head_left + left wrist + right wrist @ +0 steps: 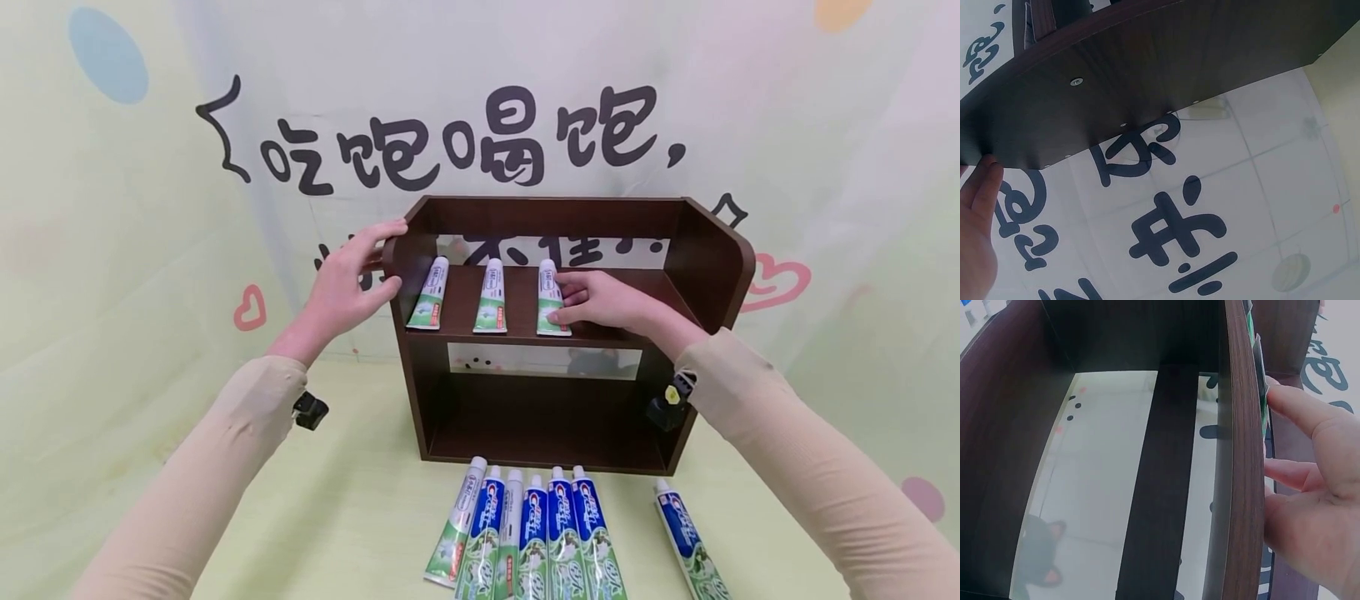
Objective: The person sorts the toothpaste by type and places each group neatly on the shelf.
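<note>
On the upper shelf (521,310) of the rack (540,215), the rightmost tube (548,296) is held by the right hand (600,302), fingers partly curled; the rack's left side is touched by the left hand (347,279), fingers loosely spread.

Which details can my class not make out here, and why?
Head view: bottom ends of the blue tubes, cut by the bottom edge.
Head view: fine print on the white tubes, too small.
Head view: part of the lower writing, behind the shelf.
Left wrist view: much of the left hand, cut by the left edge.
Right wrist view: most of the tube by the right hand, behind the middle board.
</note>
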Tool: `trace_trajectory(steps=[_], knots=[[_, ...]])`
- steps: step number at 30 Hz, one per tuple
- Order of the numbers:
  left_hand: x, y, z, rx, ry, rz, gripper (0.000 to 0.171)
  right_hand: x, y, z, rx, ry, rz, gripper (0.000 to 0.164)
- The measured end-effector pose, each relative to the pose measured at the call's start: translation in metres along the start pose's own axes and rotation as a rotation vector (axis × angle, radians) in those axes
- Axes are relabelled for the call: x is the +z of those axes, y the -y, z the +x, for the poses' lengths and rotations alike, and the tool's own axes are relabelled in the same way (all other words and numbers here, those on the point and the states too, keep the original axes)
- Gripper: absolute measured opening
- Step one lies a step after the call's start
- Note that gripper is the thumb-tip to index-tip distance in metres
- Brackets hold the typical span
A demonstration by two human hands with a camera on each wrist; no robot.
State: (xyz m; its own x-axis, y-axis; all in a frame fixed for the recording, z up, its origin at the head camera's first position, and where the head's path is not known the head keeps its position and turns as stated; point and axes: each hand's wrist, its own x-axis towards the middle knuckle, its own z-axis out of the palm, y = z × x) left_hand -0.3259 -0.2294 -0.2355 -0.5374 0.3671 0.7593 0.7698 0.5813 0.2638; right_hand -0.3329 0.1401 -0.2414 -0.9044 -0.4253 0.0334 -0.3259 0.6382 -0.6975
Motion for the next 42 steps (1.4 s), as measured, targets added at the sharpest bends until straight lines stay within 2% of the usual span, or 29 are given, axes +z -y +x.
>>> trace_trajectory(steps=[7,11,42], knots=[[0.0008,0.0002,0.0010,0.006,-0.003,-0.004,0.063,0.0027,0.0011,-0.0009,0.025,-0.074,-0.005,0.076],[0.0004,0.0003,0.0011,0.006,-0.002,-0.013,0.063,0.0041,0.0021,-0.0003,0.036,-0.089,-0.001,0.074],[-0.0010,-0.0004,0.0012,-0.001,0.012,-0.003,0.062,0.0028,0.0032,-0.0024,0.028,-0.064,0.008,0.068]])
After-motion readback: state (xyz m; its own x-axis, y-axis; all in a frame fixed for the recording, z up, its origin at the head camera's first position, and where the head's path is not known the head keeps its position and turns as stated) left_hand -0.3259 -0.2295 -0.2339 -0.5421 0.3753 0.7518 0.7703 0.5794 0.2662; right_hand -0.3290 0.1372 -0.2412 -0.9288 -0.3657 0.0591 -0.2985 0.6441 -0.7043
